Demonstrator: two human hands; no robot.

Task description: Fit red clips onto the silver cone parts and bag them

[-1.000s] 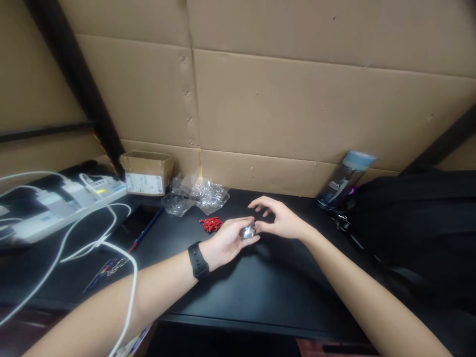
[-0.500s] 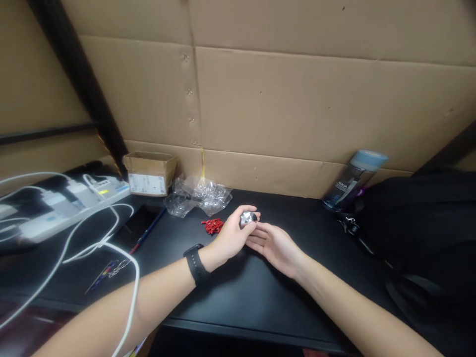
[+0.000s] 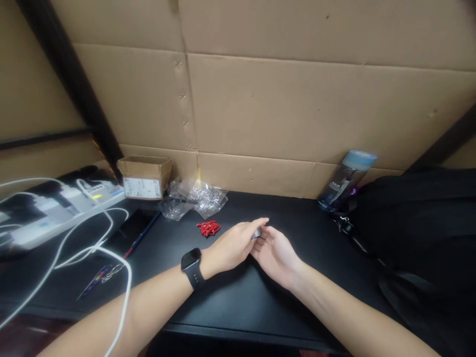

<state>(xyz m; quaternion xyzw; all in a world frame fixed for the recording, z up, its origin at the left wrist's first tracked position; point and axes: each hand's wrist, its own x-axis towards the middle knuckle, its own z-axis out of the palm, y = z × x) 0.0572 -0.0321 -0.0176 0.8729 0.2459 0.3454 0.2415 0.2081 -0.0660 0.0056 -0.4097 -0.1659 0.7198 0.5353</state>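
2 hands: left (image 3: 230, 245), right (image 3: 275, 250) grasping 1 metal piece (image 3: 256, 233) | 1 bottle (image 3: 344, 181)

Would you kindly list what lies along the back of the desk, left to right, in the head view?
Power strip → small cardboard box → clear plastic bags → red bits → water bottle → black bag.

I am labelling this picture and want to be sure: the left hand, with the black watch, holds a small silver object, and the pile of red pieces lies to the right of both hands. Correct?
Not quite. In the head view the red pieces lie to the left of both hands, near the clear plastic bags. The rest stands: the left hand, with the black watch, holds the small silver object.
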